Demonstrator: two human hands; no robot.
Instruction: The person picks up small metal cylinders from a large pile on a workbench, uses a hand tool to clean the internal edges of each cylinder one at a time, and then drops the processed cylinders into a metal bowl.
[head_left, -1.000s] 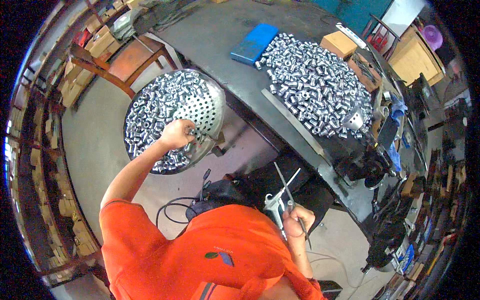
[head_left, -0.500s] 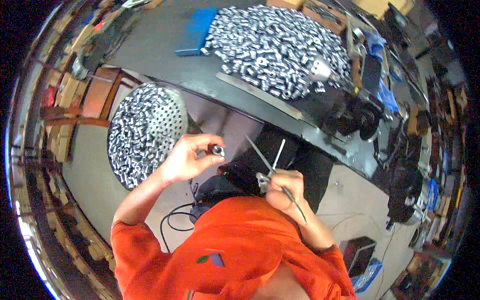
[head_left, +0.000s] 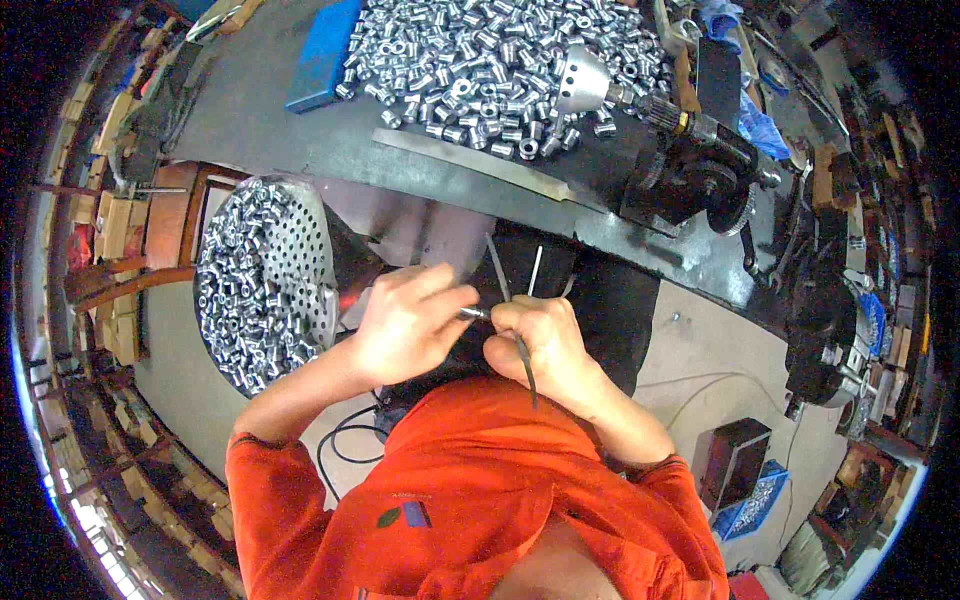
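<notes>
My left hand (head_left: 415, 322) is closed around a small shiny metal sleeve (head_left: 473, 313), its fingers hiding most of the piece. The sleeve's right end meets the fingertips of my right hand (head_left: 545, 345), just in front of my orange shirt. My right hand is closed on a long, thin, dark grey file-like tool (head_left: 498, 262), which points away from me and sticks out below the fist. A narrow white rod (head_left: 538, 268) shows beyond the same hand; whether it is gripped there is unclear. Any other piece inside the right fist is hidden.
On the left, a perforated metal basin (head_left: 318, 262) holds many similar sleeves. The dark workbench (head_left: 270, 125) carries a large heap of sleeves (head_left: 490, 75), a blue box (head_left: 325, 60), a flat metal bar (head_left: 470, 163) and a black machine (head_left: 700, 170). A blue crate (head_left: 765, 500) sits lower right.
My left hand has moved right with the metal sleeve, and my right hand slightly up and left, so they now meet. The file-like tool stands more upright. The whole view has shifted a little.
</notes>
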